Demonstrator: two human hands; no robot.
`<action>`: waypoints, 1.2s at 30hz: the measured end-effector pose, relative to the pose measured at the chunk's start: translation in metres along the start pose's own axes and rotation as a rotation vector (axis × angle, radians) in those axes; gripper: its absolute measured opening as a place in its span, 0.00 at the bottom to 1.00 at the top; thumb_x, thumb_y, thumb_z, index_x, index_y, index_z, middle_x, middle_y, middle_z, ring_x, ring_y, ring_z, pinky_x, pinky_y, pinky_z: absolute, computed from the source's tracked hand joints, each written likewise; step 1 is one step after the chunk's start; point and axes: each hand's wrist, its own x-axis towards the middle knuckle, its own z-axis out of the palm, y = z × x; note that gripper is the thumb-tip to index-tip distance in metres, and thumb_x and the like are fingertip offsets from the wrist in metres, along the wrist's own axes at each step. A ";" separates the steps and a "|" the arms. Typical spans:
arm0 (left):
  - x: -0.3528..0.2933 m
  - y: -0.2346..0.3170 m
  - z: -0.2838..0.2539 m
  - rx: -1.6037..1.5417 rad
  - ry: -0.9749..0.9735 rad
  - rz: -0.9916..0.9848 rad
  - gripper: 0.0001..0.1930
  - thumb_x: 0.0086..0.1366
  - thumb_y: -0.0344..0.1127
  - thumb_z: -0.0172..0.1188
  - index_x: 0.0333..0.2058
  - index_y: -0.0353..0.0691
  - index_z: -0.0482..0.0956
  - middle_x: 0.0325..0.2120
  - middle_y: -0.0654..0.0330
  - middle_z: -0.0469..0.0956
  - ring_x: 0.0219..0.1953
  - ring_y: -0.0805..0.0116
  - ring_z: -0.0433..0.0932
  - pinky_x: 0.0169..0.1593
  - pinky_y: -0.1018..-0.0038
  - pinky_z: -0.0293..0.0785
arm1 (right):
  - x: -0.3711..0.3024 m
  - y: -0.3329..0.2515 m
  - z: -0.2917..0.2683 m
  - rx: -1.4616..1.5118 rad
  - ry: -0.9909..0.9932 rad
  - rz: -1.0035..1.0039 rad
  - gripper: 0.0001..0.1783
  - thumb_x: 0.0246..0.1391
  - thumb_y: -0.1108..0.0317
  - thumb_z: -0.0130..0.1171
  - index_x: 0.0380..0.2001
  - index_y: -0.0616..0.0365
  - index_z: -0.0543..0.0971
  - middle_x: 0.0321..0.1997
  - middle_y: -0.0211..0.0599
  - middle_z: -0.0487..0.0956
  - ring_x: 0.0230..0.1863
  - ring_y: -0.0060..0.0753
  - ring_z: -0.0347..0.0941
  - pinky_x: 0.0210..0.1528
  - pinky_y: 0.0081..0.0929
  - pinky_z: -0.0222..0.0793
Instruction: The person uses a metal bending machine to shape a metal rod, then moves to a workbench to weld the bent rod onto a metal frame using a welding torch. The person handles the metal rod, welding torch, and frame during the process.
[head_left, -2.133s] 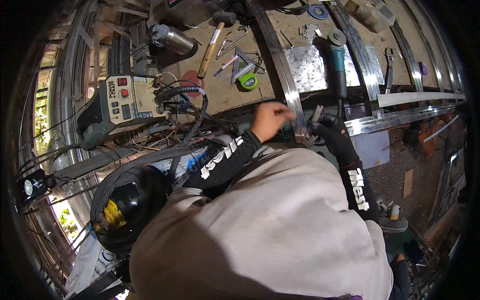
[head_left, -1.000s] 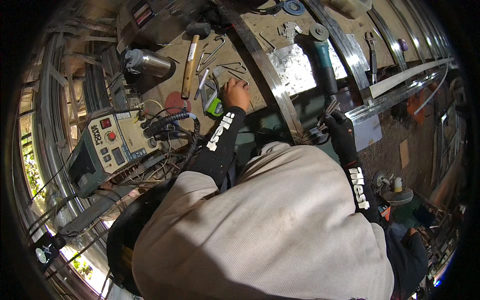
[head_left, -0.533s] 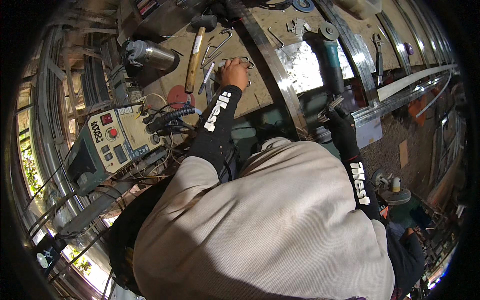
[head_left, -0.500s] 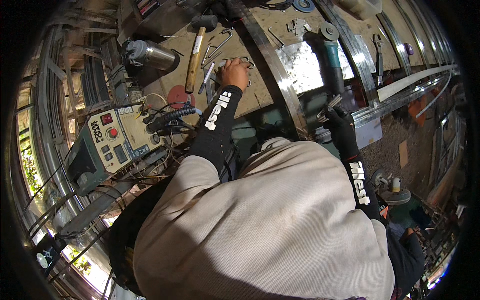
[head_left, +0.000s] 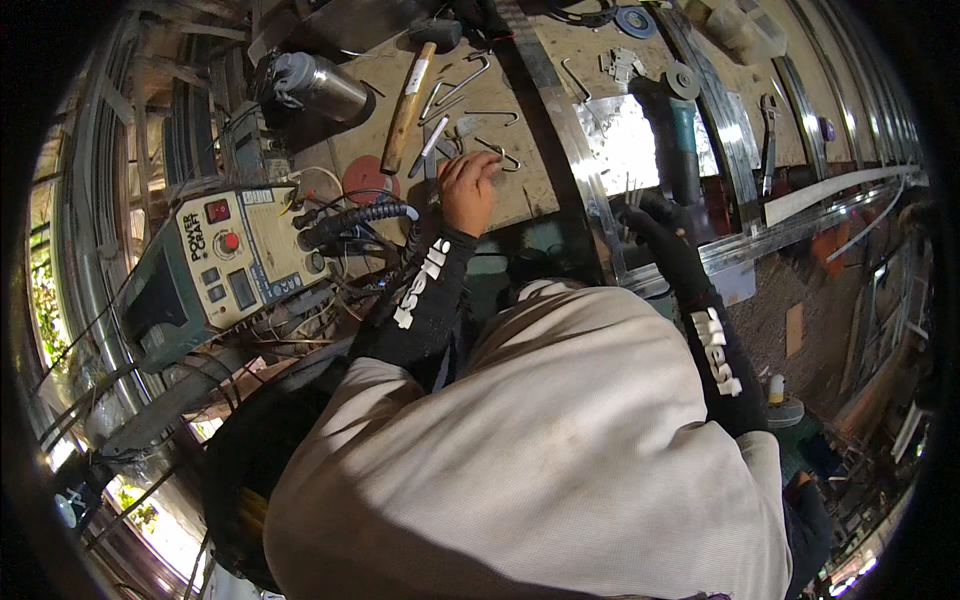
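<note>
My bare left hand (head_left: 468, 192) is over the workbench, fingers loosely bent and a little apart, with nothing visible in them. Just beyond its fingertips lies a hook-shaped metal rod (head_left: 503, 153), and another bent rod (head_left: 492, 113) sits farther off. Beside the hand are a white marker pen (head_left: 430, 142) and a flat metal strip (head_left: 431, 172) that it partly covers. My right hand (head_left: 655, 228), in a dark glove, is closed near the bench's front edge around thin metal rods (head_left: 629, 186). Their lower ends are hidden by the glove.
A wooden-handled mallet (head_left: 410, 105), more bent rods (head_left: 463, 76) and a steel flask (head_left: 325, 88) are at the left. An angle grinder (head_left: 682, 135) lies on a shiny sheet. Metal bars (head_left: 570, 130) cross the bench; a welding machine (head_left: 235, 260) with cables stands left.
My left hand has drawn back toward me from the hooked rods, leaving them on the bench. My right hand has shifted slightly left, still holding the thin rods. The whole view has shifted slightly.
</note>
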 end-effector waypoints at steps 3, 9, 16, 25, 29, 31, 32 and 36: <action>-0.014 0.010 -0.013 -0.028 -0.018 0.011 0.07 0.64 0.32 0.63 0.40 0.42 0.84 0.39 0.58 0.85 0.44 0.53 0.80 0.52 0.60 0.71 | 0.049 -0.010 0.018 -0.363 -0.090 -0.293 0.14 0.57 0.61 0.65 0.38 0.62 0.85 0.28 0.41 0.84 0.29 0.41 0.80 0.35 0.34 0.73; -0.058 0.024 -0.031 -0.157 0.120 -0.147 0.06 0.66 0.29 0.63 0.42 0.38 0.82 0.39 0.54 0.82 0.46 0.54 0.78 0.51 0.63 0.73 | 0.165 -0.016 0.090 -0.909 -0.134 -0.734 0.10 0.51 0.62 0.66 0.36 0.52 0.86 0.32 0.47 0.82 0.36 0.52 0.81 0.37 0.46 0.76; -0.121 0.038 -0.072 -0.440 0.088 -0.468 0.06 0.70 0.29 0.60 0.43 0.36 0.79 0.39 0.54 0.83 0.40 0.62 0.82 0.46 0.67 0.76 | 0.263 -0.037 0.152 -1.254 -0.225 -0.810 0.09 0.53 0.63 0.59 0.33 0.53 0.84 0.31 0.48 0.83 0.37 0.55 0.82 0.40 0.50 0.78; -0.178 0.039 -0.101 -0.413 0.192 -0.688 0.07 0.66 0.29 0.66 0.42 0.36 0.82 0.35 0.61 0.84 0.37 0.76 0.81 0.43 0.75 0.76 | 0.288 -0.010 0.163 -1.233 -0.379 -0.874 0.14 0.54 0.59 0.61 0.37 0.57 0.84 0.38 0.50 0.84 0.42 0.56 0.82 0.44 0.51 0.78; -0.181 0.036 -0.090 -0.528 0.118 -0.777 0.07 0.66 0.30 0.66 0.41 0.35 0.82 0.34 0.60 0.84 0.36 0.77 0.81 0.43 0.75 0.76 | 0.294 -0.008 0.159 -1.202 -0.435 -0.835 0.13 0.51 0.61 0.62 0.33 0.59 0.85 0.35 0.53 0.83 0.40 0.58 0.82 0.44 0.50 0.78; -0.176 0.036 -0.084 -0.488 0.111 -0.743 0.07 0.67 0.29 0.65 0.41 0.34 0.81 0.35 0.60 0.84 0.36 0.76 0.81 0.43 0.76 0.76 | 0.293 -0.006 0.158 -1.173 -0.497 -0.754 0.12 0.50 0.62 0.63 0.30 0.60 0.84 0.33 0.54 0.83 0.39 0.58 0.82 0.43 0.49 0.78; -0.173 0.037 -0.082 -0.464 0.112 -0.739 0.07 0.67 0.29 0.65 0.41 0.33 0.81 0.35 0.59 0.84 0.36 0.76 0.81 0.43 0.76 0.76 | 0.292 -0.004 0.155 -1.142 -0.545 -0.725 0.12 0.50 0.62 0.62 0.29 0.61 0.84 0.32 0.55 0.83 0.38 0.58 0.81 0.42 0.48 0.78; -0.158 0.036 -0.074 -0.877 0.250 -0.763 0.05 0.68 0.22 0.61 0.41 0.32 0.76 0.37 0.58 0.83 0.37 0.73 0.82 0.44 0.76 0.81 | 0.279 0.009 0.149 -0.942 -0.631 -0.889 0.13 0.49 0.60 0.63 0.23 0.61 0.84 0.28 0.56 0.81 0.33 0.58 0.81 0.39 0.47 0.77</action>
